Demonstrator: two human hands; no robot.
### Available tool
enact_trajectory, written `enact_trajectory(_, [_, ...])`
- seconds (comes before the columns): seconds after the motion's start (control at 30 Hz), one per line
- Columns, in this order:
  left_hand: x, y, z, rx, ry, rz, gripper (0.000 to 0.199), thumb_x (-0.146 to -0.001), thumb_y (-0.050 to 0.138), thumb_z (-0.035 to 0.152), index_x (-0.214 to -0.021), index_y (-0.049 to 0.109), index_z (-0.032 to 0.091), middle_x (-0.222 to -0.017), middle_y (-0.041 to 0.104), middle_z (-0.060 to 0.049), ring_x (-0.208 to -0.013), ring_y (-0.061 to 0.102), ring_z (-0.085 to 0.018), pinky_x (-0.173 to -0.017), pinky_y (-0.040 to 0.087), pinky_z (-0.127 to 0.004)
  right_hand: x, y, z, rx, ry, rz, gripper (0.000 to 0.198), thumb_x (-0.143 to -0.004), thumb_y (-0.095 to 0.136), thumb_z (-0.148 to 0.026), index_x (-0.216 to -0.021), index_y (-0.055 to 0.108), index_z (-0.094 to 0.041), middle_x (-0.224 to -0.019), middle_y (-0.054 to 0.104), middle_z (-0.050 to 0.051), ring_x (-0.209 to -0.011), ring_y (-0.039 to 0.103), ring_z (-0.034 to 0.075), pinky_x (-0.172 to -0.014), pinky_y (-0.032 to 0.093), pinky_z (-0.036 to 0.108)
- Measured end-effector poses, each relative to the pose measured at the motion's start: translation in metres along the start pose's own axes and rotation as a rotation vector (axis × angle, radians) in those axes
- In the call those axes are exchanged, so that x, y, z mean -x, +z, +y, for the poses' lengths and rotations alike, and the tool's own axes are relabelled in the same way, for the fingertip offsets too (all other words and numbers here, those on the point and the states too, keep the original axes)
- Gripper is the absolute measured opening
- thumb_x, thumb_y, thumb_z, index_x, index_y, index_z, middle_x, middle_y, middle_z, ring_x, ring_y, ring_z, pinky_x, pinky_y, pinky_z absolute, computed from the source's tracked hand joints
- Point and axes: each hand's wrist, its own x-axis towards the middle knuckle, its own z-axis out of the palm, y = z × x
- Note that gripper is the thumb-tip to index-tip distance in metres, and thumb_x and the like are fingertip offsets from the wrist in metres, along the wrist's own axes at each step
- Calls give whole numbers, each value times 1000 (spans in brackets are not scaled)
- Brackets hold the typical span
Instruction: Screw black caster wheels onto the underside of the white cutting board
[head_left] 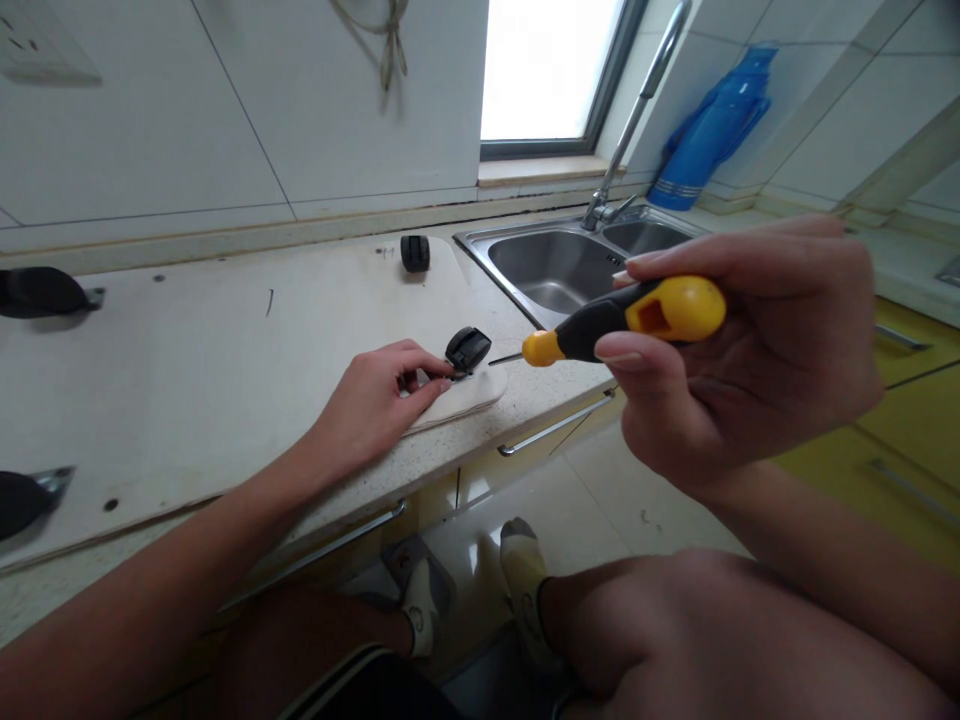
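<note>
My right hand [735,340] grips a screwdriver [592,335] by its yellow and black handle. Its thin shaft points left, with the tip close to a black caster wheel [468,348] at the near right corner of a white board [225,370]. Thumb and fingers of my left hand [382,395] pinch at the metal base of that caster; the fingertips partly hide whatever small part is there. Another black caster [415,253] stands at the board's far right corner. Two more casters, an upper one [45,290] and a lower one [26,500], are at the left edge.
The board lies on a speckled countertop [555,375] beside a steel double sink [555,270] with a tall tap [630,120]. A blue thermos flask [712,125] stands in the back corner. Below the counter edge are drawers with metal handles [555,425], and my feet are on the tiled floor.
</note>
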Motion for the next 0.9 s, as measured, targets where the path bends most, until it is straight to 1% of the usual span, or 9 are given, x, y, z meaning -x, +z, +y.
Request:
enact_trajectory(0.1, [0,1,0,-6,6,-5,19,-100,75,33,-110,89,25,-107,83,-4,-84,70,-18,-77,54,-33,0,-2,-2,4,11,-17,29,-99,84,-47,-120,84,-27,-103,78,4,-94,66,25,-76,58,43])
enact_trajectory(0.2, [-1,2,0,-19,6,-5,18,-100,76,33,-109,90,25,-107,83,-4,-84,71,-18,-78,54,-34,0,-3,-3,16,24,-31,27,-101,82,-46,-122,83,-29,-103,76,5,-98,69,27,-81,61,46])
enact_trajectory(0.4, [-2,4,2,-67,10,-8,18,-101,77,35,-108,90,25,-107,83,-4,-84,72,-20,-79,54,-35,-1,-2,-6,19,27,-34,26,-101,83,-45,-122,83,-29,-104,76,5,-99,70,27,-81,63,46])
enact_trajectory(0.5, [-1,5,1,-87,24,4,19,-102,76,36,-108,90,25,-107,82,-4,-85,73,-20,-80,54,-35,-1,1,-5,23,22,-39,27,-101,82,-45,-123,83,-30,-105,77,5,-98,69,27,-78,61,45])
enact_trajectory(0.6, [1,7,-1,-125,36,23,19,-102,76,36,-108,90,26,-107,82,-4,-87,73,-20,-81,54,-36,-1,4,-2,-2,-16,-9,28,-100,83,-45,-122,84,-28,-105,78,5,-96,67,26,-73,59,41])
enact_trajectory(0.67, [2,8,-1,-152,46,26,19,-103,75,36,-110,90,26,-107,81,-4,-89,73,-21,-81,54,-37,-1,6,1,-26,-33,9,29,-97,87,-43,-121,85,-26,-104,79,5,-94,66,24,-70,58,39])
enact_trajectory(0.77, [2,8,-1,-184,64,38,21,-103,74,36,-110,90,25,-106,80,-4,-89,72,-21,-80,53,-37,-1,7,4,-46,-27,-5,34,-92,93,-39,-122,85,-24,-104,80,5,-93,66,23,-69,57,37])
enact_trajectory(0.9, [3,8,0,-199,70,40,22,-105,71,35,-110,90,25,-105,80,-5,-89,72,-21,-80,52,-37,-2,6,4,-50,-51,1,37,-92,94,-42,-123,85,-24,-104,80,4,-91,65,23,-67,56,37])
